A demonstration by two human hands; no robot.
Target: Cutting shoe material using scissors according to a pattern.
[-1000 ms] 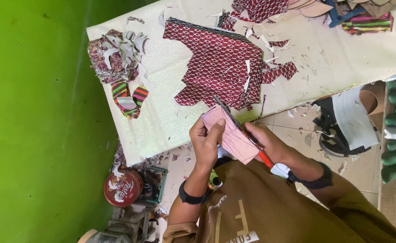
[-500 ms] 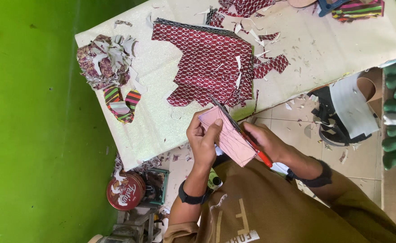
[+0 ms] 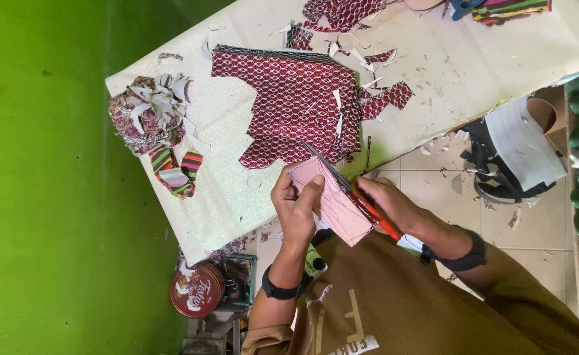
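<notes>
The work table (image 3: 434, 72) carries a red patterned cloth (image 3: 289, 98); off its near edge the left hand (image 3: 296, 200) pinches a pink piece (image 3: 335, 204) while the right hand (image 3: 394, 207) grips red-handled scissors (image 3: 361, 204), mid-cut. Continuing likely needs turning the piece. Scraps (image 3: 148, 112) lie beside the cloth, clear.

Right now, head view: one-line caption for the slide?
Left hand holds a pink piece while the right hand cuts it with red-handled scissors beside patterned red fabric.
</notes>
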